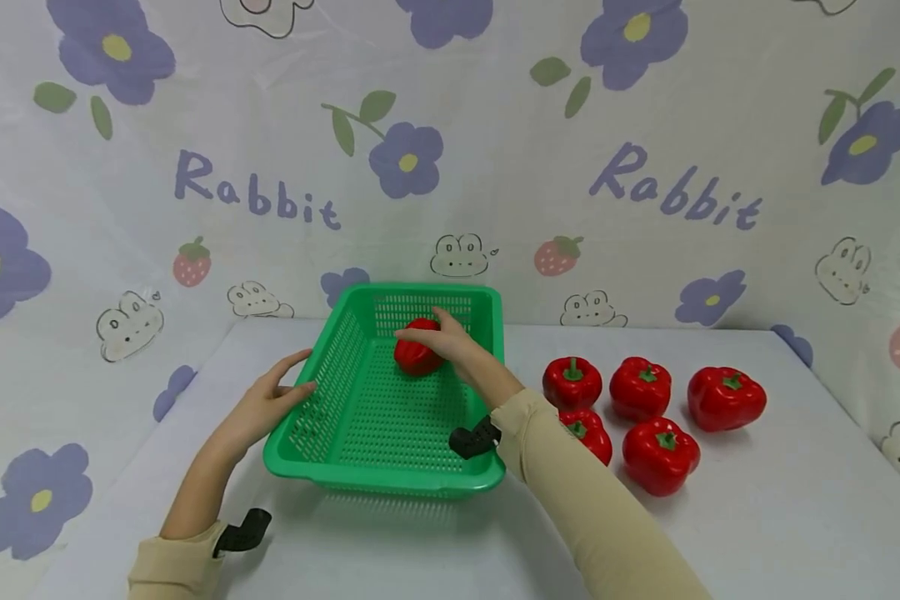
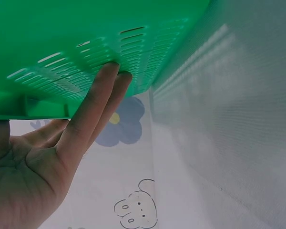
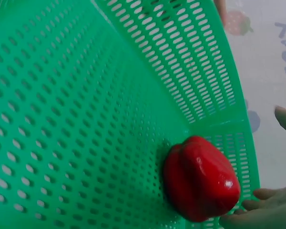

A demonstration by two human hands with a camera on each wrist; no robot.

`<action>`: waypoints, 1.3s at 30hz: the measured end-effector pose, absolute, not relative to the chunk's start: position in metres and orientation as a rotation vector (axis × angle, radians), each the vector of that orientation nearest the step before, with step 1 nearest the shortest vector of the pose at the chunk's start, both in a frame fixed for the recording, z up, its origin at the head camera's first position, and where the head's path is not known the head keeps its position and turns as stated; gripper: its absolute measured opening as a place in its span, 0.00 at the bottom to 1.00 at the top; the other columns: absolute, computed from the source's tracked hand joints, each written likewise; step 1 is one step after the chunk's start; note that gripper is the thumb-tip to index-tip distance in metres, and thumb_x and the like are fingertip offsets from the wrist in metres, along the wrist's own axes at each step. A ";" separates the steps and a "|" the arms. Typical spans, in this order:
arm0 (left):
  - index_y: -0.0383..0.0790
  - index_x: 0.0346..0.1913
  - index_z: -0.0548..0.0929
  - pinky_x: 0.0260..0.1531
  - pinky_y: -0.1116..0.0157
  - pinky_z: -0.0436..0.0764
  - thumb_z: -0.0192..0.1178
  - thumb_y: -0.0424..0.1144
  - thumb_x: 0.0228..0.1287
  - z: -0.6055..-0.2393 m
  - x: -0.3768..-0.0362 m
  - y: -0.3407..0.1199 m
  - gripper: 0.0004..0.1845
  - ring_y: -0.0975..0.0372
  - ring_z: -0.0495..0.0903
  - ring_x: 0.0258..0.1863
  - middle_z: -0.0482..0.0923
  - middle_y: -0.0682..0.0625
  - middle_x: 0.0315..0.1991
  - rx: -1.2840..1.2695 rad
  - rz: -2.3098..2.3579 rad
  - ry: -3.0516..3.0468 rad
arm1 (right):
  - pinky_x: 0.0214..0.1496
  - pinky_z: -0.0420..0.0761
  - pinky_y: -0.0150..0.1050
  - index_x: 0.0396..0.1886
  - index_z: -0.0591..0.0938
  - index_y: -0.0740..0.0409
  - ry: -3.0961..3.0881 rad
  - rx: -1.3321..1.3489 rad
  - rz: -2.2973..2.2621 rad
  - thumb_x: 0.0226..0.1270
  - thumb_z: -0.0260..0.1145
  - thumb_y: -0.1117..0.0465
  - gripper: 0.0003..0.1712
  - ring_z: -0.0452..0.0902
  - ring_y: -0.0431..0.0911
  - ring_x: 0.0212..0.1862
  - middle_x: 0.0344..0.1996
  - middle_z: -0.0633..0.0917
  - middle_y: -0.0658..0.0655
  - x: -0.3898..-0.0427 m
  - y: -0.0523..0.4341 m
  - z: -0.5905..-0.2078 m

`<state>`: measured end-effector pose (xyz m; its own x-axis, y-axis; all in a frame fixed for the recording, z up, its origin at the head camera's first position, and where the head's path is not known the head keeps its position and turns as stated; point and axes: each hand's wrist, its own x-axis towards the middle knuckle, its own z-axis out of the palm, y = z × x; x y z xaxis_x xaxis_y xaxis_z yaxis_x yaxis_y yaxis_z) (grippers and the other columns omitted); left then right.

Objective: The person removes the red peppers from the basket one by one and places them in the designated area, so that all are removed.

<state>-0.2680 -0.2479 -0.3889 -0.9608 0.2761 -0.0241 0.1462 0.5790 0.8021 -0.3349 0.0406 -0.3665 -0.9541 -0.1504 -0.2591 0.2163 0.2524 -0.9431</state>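
Observation:
A green plastic basket (image 1: 390, 425) with slotted walls stands on the white table. Inside it, near the far end, lies one red bell pepper (image 1: 417, 357), also seen in the right wrist view as a glossy pepper (image 3: 200, 179) on the basket floor. My left hand (image 1: 273, 400) holds the basket's left rim; in the left wrist view its fingers (image 2: 88, 112) press the outer wall from below. Just above and beside the pepper in the basket is my right hand (image 1: 450, 340), its fingers (image 3: 264, 212) spread and thumb held away, with nothing gripped.
Several more red bell peppers, among them one pepper (image 1: 572, 382) near the basket and another pepper (image 1: 726, 398) farthest right, sit on the table right of the basket. My right forearm partly covers a nearer pepper (image 1: 588, 435). A patterned cloth (image 1: 465, 192) hangs behind.

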 end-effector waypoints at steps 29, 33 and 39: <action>0.47 0.78 0.49 0.34 0.64 0.82 0.51 0.47 0.75 -0.396 -0.264 -0.249 0.36 0.55 0.86 0.40 0.75 0.25 0.57 0.383 1.386 2.635 | 0.72 0.67 0.54 0.75 0.60 0.57 2.449 -0.227 -1.464 0.66 0.66 0.49 0.42 0.59 0.57 0.74 0.74 0.61 0.62 -0.322 0.028 -0.379; 0.47 0.78 0.49 0.34 0.64 0.82 0.51 0.47 0.75 -0.396 -0.264 -0.250 0.36 0.55 0.86 0.40 0.75 0.25 0.57 0.381 1.384 2.637 | 0.71 0.67 0.54 0.78 0.52 0.59 2.453 -0.188 -1.428 0.65 0.66 0.49 0.49 0.59 0.58 0.74 0.74 0.60 0.64 -0.319 0.025 -0.381; 0.48 0.78 0.48 0.35 0.63 0.82 0.51 0.48 0.75 -0.396 -0.263 -0.251 0.36 0.55 0.86 0.40 0.75 0.26 0.57 0.387 1.377 2.637 | 0.69 0.70 0.52 0.77 0.49 0.63 2.483 -0.109 -1.388 0.62 0.68 0.46 0.55 0.63 0.58 0.71 0.71 0.63 0.66 -0.317 0.022 -0.384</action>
<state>-0.2631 -0.2507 -0.3960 -0.9569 0.2903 -0.0058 0.1610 0.5474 0.8212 -0.3166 0.0220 -0.3843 -0.9542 -0.2067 -0.2165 0.0761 0.5318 -0.8435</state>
